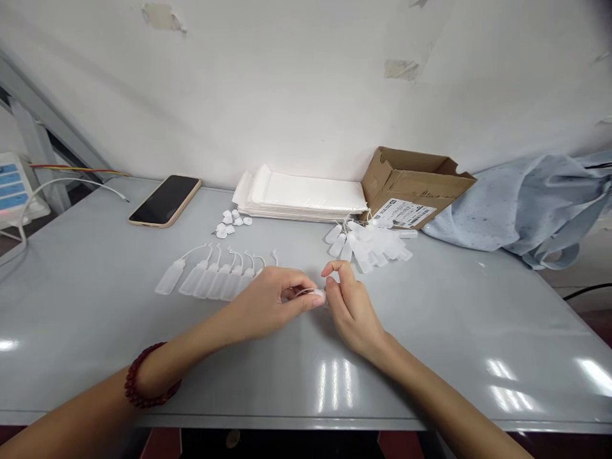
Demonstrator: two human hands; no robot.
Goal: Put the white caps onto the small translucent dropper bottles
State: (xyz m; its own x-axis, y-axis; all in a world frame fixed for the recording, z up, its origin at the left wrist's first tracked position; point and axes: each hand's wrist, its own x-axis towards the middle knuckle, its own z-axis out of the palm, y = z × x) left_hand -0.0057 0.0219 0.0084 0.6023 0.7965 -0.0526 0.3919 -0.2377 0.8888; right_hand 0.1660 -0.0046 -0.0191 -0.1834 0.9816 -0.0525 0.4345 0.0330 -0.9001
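My left hand (268,296) pinches a small translucent white tag (319,292) between thumb and fingertips, and a thin white cord curves back from it toward the palm. Close against its right side is my right hand (351,303), index finger bent and raised, the other fingers curled. Whatever those curled fingers grip is hidden. Left of my hands, several translucent white tags (205,279) with thin cords lie in a slanting row. A heap of similar tags (368,245) lies beyond my right hand. Several small white pieces (229,222) are scattered behind the row.
White padded envelopes (306,191) are stacked by the wall beside an open cardboard box (415,188). A phone (166,201) lies at the back left of the grey table (268,382). Light blue fabric (507,204) rests at the right; a white cable (71,182) trails at the left.
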